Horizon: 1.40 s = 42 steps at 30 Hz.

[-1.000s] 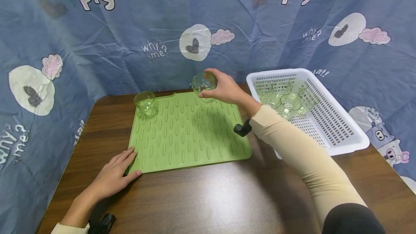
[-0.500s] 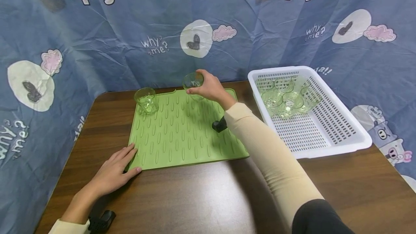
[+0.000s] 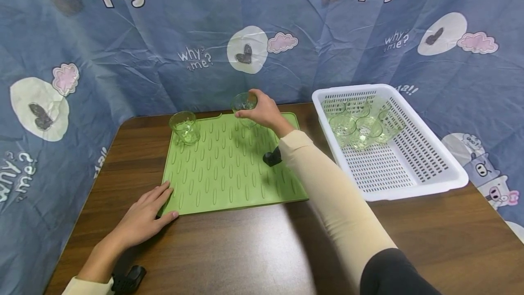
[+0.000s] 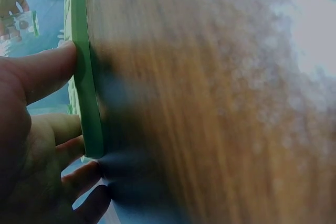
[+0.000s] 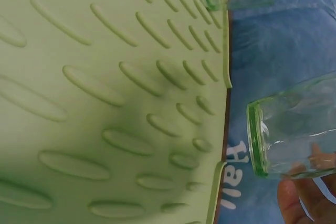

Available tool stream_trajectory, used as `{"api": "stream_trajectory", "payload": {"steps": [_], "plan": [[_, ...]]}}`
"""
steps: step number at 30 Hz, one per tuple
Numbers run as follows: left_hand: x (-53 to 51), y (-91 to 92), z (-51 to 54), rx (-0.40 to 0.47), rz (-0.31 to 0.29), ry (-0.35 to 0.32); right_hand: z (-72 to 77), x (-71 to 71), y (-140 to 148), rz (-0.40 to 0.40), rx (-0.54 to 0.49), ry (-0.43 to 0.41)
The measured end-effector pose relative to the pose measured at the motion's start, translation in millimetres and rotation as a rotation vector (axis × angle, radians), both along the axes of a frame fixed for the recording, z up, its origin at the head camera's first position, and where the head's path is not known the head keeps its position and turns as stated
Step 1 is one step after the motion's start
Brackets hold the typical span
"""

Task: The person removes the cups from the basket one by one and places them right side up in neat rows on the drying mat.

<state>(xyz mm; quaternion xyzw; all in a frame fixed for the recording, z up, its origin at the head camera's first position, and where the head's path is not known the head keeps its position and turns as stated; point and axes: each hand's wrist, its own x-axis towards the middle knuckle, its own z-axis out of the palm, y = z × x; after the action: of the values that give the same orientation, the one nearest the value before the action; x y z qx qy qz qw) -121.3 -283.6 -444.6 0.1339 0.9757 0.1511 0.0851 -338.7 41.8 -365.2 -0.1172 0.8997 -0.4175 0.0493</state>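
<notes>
Near the back edge of the green ridged mat [image 3: 221, 167], my right hand [image 3: 265, 112] grips a clear green-tinted glass [image 3: 240, 102] by its side, rim up. In the right wrist view the base of this glass [image 5: 283, 129] is apart from the mat. A second such glass [image 3: 186, 130] stands upright on the mat's back left corner. My left hand [image 3: 143, 217] rests on the front left corner of the mat, fingers extended and thumb along the front edge; the left wrist view shows the thumb [image 4: 52, 69] against that edge.
At the right of the brown wooden table [image 3: 245, 254] stands a white perforated basket [image 3: 446, 183], with several green-tinted glasses [image 3: 366, 132] grouped in its back left part. A blue printed cloth [image 3: 163, 22] hangs behind the table.
My right hand has carried the glass leftward along the back of the mat, then stayed nearly still for the last half second. The left hand keeps its place on the corner.
</notes>
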Motion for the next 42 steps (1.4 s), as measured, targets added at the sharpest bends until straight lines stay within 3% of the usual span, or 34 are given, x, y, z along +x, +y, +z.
{"api": "stream_trajectory", "payload": {"steps": [9, 19, 29, 42], "plan": [[-0.7, 0.0, -1.5, -0.002, -0.006, 0.014, -11.9, 0.8, -13, -0.02, -0.089, -0.043], [-0.8, 0.3, -3.0, 0.007, -0.001, 0.011, -32.0, 7.7, -42, 0.0, -0.121, -0.092], [-0.9, -1.3, -2.0, 0.003, 0.003, 0.016, -41.6, 7.1, -64, -0.061, -0.258, -0.144], [-0.4, -1.2, -2.1, 0.008, 0.017, 0.006, -58.0, 8.1, -86, -0.018, -0.279, -0.118]]}}
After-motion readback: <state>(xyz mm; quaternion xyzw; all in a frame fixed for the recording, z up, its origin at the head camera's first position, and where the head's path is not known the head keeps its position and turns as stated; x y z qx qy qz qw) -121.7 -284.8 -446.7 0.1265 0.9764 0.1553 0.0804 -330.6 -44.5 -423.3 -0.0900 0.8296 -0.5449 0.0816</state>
